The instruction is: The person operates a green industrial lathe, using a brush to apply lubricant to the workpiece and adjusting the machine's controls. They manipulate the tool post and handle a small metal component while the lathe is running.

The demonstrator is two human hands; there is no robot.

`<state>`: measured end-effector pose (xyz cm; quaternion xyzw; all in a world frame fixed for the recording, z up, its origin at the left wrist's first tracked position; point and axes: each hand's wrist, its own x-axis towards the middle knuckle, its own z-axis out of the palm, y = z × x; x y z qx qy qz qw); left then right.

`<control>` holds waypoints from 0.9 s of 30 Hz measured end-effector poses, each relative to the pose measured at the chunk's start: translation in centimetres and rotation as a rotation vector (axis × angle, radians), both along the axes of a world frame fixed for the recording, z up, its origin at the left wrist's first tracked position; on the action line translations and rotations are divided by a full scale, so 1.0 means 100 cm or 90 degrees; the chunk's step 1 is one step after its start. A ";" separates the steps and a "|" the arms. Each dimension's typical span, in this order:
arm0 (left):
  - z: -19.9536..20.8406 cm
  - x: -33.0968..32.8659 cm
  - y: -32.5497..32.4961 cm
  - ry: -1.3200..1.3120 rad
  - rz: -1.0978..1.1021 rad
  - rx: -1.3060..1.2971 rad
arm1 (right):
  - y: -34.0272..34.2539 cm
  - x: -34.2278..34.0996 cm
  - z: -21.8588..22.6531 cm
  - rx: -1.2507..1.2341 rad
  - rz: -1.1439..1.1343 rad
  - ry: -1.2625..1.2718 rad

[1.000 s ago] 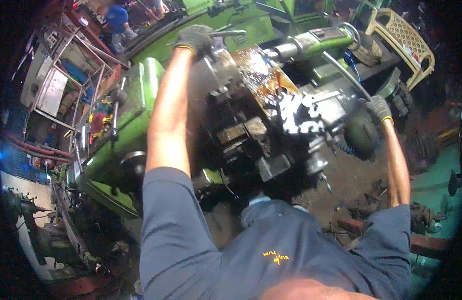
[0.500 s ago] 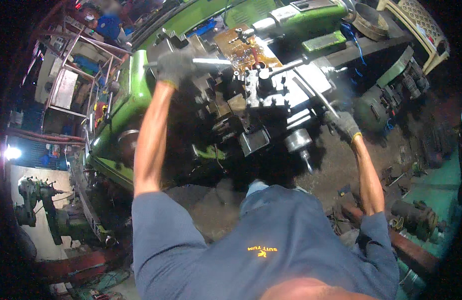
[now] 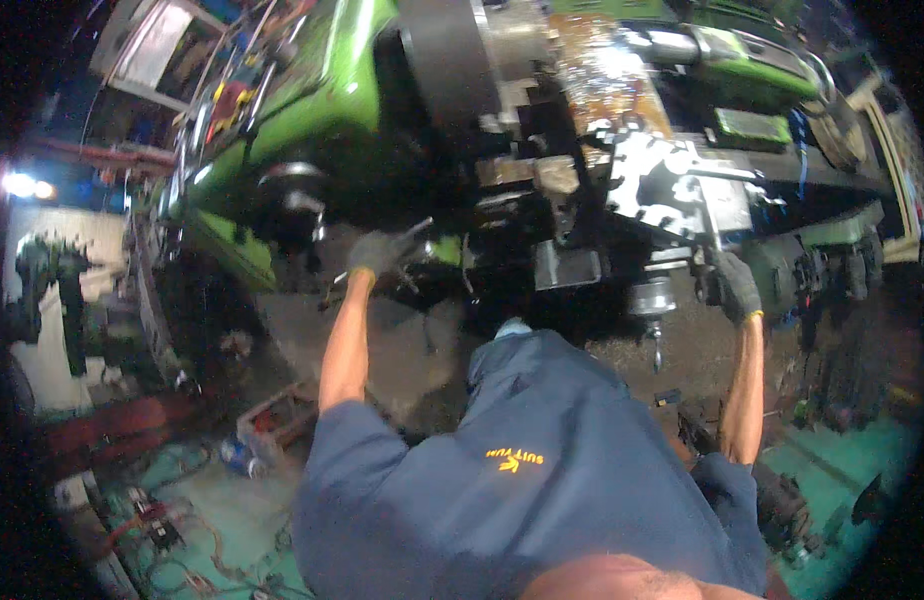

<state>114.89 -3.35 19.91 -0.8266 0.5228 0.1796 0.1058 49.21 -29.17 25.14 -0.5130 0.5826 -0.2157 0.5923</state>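
Head view shows yellow shirt lettering, left hand with a bar in its grip, right hand with a rod.

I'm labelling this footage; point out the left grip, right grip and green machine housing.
Left grip (image 3: pixel 378 254): head view, on its gloved middle.
Right grip (image 3: pixel 734 286): head view, on its gloved middle.
Green machine housing (image 3: pixel 322 115): head view, on its rounded top.

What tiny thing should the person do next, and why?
I'd maybe set down the metal bar in the left hand, freeing that hand to help. Both hands are full: the right hand grips a second bar near the shiny metal block.
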 end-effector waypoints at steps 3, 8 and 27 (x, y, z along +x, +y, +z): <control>-0.082 0.077 0.030 0.061 0.055 0.092 | 0.003 0.034 0.028 0.106 -0.016 -0.035; -0.120 0.114 0.026 0.052 0.068 0.113 | -0.001 0.034 0.019 -0.138 0.149 0.080; 0.164 0.059 -0.014 0.167 0.272 -0.938 | -0.010 0.020 0.002 -0.336 0.126 0.207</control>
